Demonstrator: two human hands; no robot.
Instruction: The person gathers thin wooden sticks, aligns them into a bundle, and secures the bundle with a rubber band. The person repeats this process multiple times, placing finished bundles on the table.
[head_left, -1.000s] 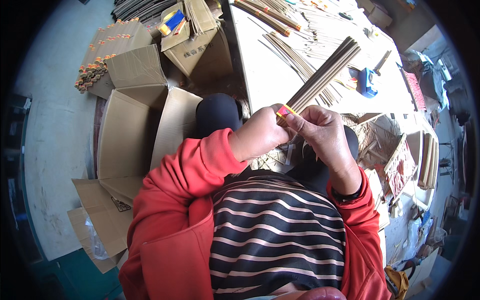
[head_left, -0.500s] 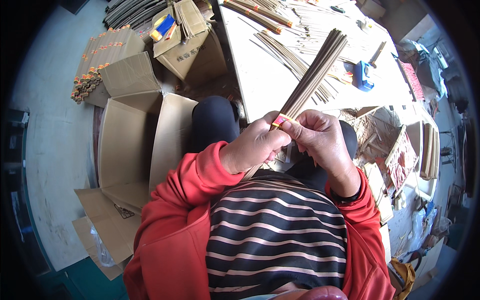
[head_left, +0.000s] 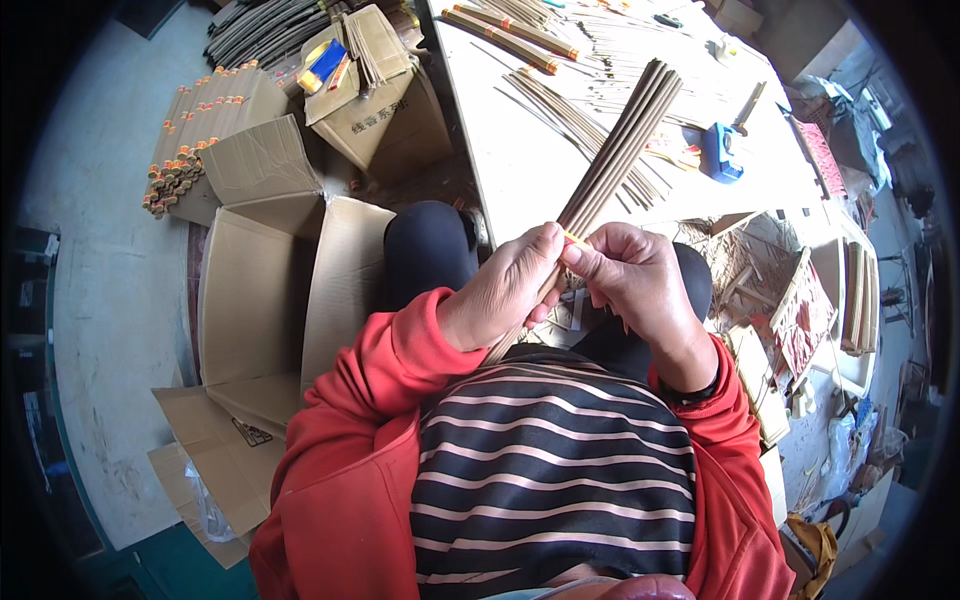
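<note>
A bundle of brown incense sticks [head_left: 622, 145] slants up and away over the table edge, its lower end passing beneath my left wrist. My left hand [head_left: 512, 280] is wrapped round the bundle, thumb on top. Around the sticks, between my two hands, lies a small red and yellow paper band [head_left: 572, 240]. My right hand [head_left: 635, 268] pinches the edge of this band between thumb and fingers. The part of the band under the fingertips is hidden.
A white table [head_left: 510, 150] ahead carries loose incense sticks [head_left: 575, 125], banded bundles [head_left: 510, 35] and a blue tape dispenser [head_left: 722, 152]. At left stand an open cardboard box [head_left: 255, 290], a closed carton [head_left: 385, 115] and stacked banded bundles [head_left: 200, 130].
The band has turned on the bundle, so less of its red face shows. My left hand has opened out slightly and its thumb has moved up beside the band.
</note>
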